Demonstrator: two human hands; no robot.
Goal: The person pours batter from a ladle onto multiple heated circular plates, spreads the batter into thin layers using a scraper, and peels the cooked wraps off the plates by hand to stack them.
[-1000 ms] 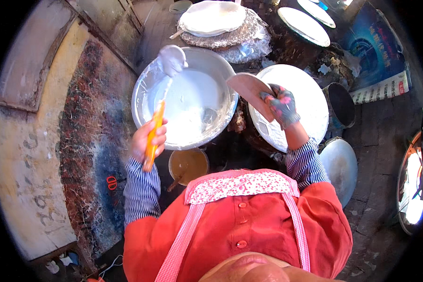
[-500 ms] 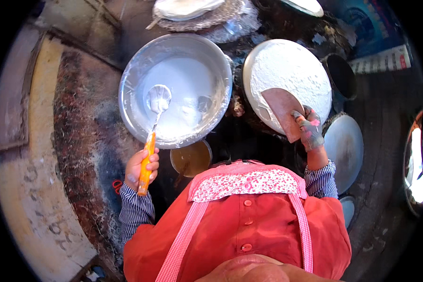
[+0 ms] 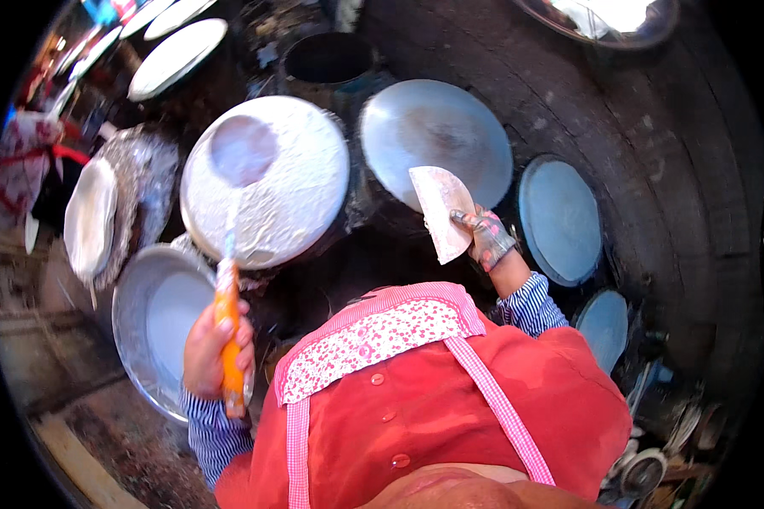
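Observation:
My left hand is wrapped round the orange handle of a ladle. Its round bowl, slightly blurred, is over a round griddle coated with white batter; whether it touches the batter I cannot tell. My right hand, in a fingerless glove, grips a half-round scraper with a pale, whitish face. That scraper is at the near edge of a bare grey griddle with a brownish middle. Beside my left hand is a metal basin of white batter, partly hidden by that hand.
Two more round grey plates stand to the right. Behind the coated griddle is a dark pot. White-topped discs line the far left, and a white round sheet lies on a straw mat. A shiny round tray is far right.
My view has turned right, so the griddles appear further left. The ladle has gone from over the basin to over the coated griddle; the scraper has moved from there to the bare griddle.

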